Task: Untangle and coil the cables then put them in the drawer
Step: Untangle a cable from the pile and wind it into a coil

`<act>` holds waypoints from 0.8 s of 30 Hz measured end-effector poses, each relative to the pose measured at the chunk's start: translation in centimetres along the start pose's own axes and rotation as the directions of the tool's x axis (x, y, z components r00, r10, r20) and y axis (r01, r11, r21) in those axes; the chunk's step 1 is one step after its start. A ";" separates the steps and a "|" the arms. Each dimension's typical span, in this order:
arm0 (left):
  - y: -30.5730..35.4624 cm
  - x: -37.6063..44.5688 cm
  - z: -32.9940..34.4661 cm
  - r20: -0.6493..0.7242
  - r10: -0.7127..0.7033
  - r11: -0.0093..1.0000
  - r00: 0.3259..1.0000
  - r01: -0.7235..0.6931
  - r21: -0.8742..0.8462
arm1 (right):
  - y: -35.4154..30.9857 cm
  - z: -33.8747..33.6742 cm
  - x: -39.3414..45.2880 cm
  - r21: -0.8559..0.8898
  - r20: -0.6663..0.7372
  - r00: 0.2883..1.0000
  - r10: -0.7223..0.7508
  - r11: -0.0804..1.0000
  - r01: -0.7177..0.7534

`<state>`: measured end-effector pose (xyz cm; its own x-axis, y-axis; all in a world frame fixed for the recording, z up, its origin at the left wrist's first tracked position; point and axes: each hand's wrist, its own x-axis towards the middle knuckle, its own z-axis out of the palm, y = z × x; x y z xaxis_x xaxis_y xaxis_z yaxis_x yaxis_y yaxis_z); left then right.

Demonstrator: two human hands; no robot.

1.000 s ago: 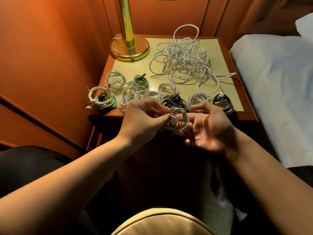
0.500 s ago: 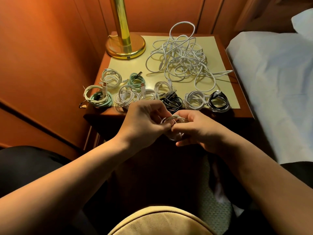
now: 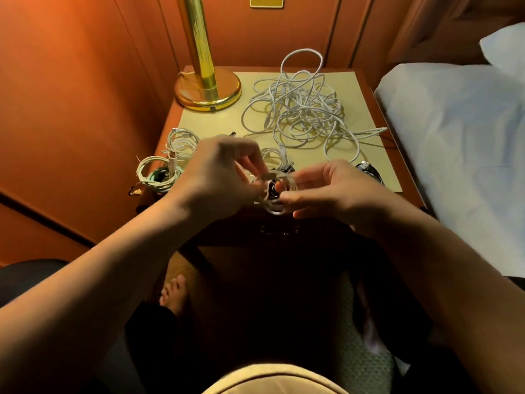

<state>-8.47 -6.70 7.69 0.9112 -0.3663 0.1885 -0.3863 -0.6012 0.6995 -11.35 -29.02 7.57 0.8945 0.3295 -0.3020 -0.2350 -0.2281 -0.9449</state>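
A small white coiled cable (image 3: 272, 194) hangs between both hands over the nightstand's front edge. My left hand (image 3: 218, 177) pinches its loose end at the coil's top left. My right hand (image 3: 326, 189) holds the coil's right side with thumb and fingers. A big tangle of white cables (image 3: 306, 109) lies on the pale mat (image 3: 369, 149) at the back. Several finished coils sit along the front: white ones (image 3: 181, 140), a white and mint pair (image 3: 157, 173), a black one (image 3: 369, 170) partly hidden by my right hand.
A brass lamp base (image 3: 208, 91) stands at the nightstand's back left corner. Wood panelling closes in the left and back. A bed with white sheets (image 3: 460, 155) runs along the right. The nightstand's dark front (image 3: 278, 231) lies below my hands, and a bare foot (image 3: 174, 291) rests on the floor.
Both hands rose with the white coil from below the nightstand's edge to over the front row of coils. The left hand now pulls the loose end up and left.
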 end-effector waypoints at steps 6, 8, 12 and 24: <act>0.1 6.0 -1.8 -0.162 0.095 0.995 0.982 -0.086 0.059 | -3.3 -2.6 5.1 -0.045 -0.256 0.953 -0.160 0.987 0.153; -0.6 8.2 -1.0 -0.177 0.066 0.997 0.982 -0.056 0.061 | -3.3 -3.4 7.1 -0.090 -0.312 0.936 -0.163 0.986 0.142; -1.6 11.5 0.4 -0.077 -0.018 0.998 0.997 0.023 0.058 | -2.9 -5.4 9.6 -0.159 -0.382 0.918 -0.109 0.986 0.051; -4.5 14.8 2.4 0.361 -0.144 0.846 0.921 -0.075 0.529 | -2.0 -7.3 13.4 -0.407 -0.301 0.952 -0.049 0.910 -0.082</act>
<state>6.38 -11.09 5.67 0.8438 -0.5071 -0.1758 -0.4703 -0.8564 0.2132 3.89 -30.85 6.29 0.9779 0.0488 -0.2031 -0.1323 -0.6077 -0.7831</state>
